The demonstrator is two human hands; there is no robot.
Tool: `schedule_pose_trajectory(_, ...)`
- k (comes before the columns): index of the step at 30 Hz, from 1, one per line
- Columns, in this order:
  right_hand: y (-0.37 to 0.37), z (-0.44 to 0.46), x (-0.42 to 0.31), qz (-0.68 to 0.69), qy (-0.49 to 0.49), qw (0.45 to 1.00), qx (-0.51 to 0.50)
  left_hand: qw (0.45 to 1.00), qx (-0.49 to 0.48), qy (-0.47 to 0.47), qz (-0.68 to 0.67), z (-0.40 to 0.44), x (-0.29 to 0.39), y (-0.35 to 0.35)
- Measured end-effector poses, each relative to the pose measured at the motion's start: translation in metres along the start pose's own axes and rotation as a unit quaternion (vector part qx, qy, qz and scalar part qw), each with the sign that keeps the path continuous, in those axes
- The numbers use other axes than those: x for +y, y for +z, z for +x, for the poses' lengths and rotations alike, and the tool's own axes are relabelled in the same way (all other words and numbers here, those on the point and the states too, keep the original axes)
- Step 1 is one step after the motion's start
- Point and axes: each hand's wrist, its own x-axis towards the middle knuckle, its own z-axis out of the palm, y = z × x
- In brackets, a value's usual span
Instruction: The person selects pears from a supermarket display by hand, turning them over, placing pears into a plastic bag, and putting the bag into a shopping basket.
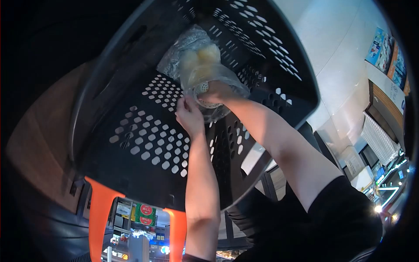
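A clear plastic bag (233, 83) lies inside a black perforated shopping basket (126, 168). Pale yellow rounded items (208, 53) show blurred through the bag's film. My left hand (190, 115) is at the bag's near edge, its fingers closed on the plastic. Reaching into the bag's mouth, my right hand (218, 93) has its fingers curled against a white net-like piece (203, 88) with small holes. What else that hand may hold is hidden. Crumpled clear plastic (174, 54) lies behind the yellow items, against the basket wall.
The basket's orange handle (101, 209) hangs over its lower left rim. Brown panelling (43, 126) curves along the left. At the right are a pale floor (331, 48), posters (386, 54) and bright lights. Below the basket, lit shelves with green packaging (145, 214) are visible.
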Motion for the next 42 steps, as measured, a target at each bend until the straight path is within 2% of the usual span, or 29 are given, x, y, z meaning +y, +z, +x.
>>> schedule_pose_trajectory(1,-0.01,0.008,-0.009,-0.029,0.062,0.994,-0.081,1.0,0.009,0.001,0.003,-0.004,0.003,0.006)
schedule_pose_trajectory(3,0.008,0.026,-0.002,-0.06,0.067,0.995,-0.047,1.0,0.013,0.002,0.011,-0.011,0.009,0.014)
schedule_pose_trajectory(4,0.019,0.036,0.005,-0.092,0.073,0.993,-0.011,0.998,0.001,0.035,-0.043,-0.013,0.006,0.018)
schedule_pose_trajectory(6,0.032,0.05,0.015,-0.1,0.066,0.993,-0.008,0.997,-0.049,0.056,-0.019,-0.016,0.008,0.017)
schedule_pose_trajectory(8,0.034,0.058,0.022,-0.187,0.064,0.978,-0.065,0.993,-0.11,0.025,-0.028,-0.014,0.016,0.012)
schedule_pose_trajectory(9,0.043,0.065,0.03,-0.216,0.041,0.974,-0.044,0.993,-0.107,0.037,-0.042,-0.013,0.015,0.015)
schedule_pose_trajectory(12,0.058,0.083,0.051,-0.225,0.031,0.973,-0.04,0.992,-0.05,0.021,-0.112,0.001,0.015,0.014)
schedule_pose_trajectory(13,0.064,0.085,0.056,-0.224,0.032,0.973,-0.04,0.987,-0.022,0.087,-0.135,0.013,0.023,0.01)
schedule_pose_trajectory(16,0.071,0.084,0.067,-0.128,0.019,0.992,-0.002,0.985,-0.051,0.015,-0.162,0.04,0.042,-0.007)
schedule_pose_trajectory(18,0.062,0.082,0.067,-0.081,-0.008,0.997,0.009,0.988,-0.066,0.057,-0.127,0.052,0.047,-0.007)
schedule_pose_trajectory(23,0.027,0.089,0.047,0.014,-0.131,0.991,0.034,0.984,-0.095,0.071,-0.131,0.051,0.049,-0.002)
schedule_pose_trajectory(26,0.011,0.089,0.034,0.047,-0.196,0.978,0.048,0.983,-0.087,0.033,-0.16,0.047,0.049,-0.003)
schedule_pose_trajectory(31,0.013,0.11,0.018,0.044,-0.262,0.956,0.125,0.983,-0.077,0.023,-0.163,0.052,0.039,-0.007)
schedule_pose_trajectory(34,0.023,0.132,0.01,0.028,-0.284,0.938,0.195,0.986,-0.074,0.045,-0.143,0.054,0.037,-0.004)
schedule_pose_trajectory(35,0.014,0.128,0.002,0.002,-0.273,0.945,0.18,0.984,-0.07,0.072,-0.146,0.056,0.031,-0.001)
schedule_pose_trajectory(39,-0.05,0.083,-0.057,-0.115,-0.212,0.966,0.097,0.984,-0.09,0.049,-0.149,0.057,0.022,0.003)
schedule_pose_trajectory(41,-0.061,0.078,-0.068,-0.152,-0.204,0.963,0.089,0.985,-0.087,0.031,-0.145,0.059,0.014,0.004)
schedule_pose_trajectory(42,-0.06,0.082,-0.069,-0.174,-0.22,0.953,0.117,0.986,-0.085,0.011,-0.141,0.059,0.013,0.005)
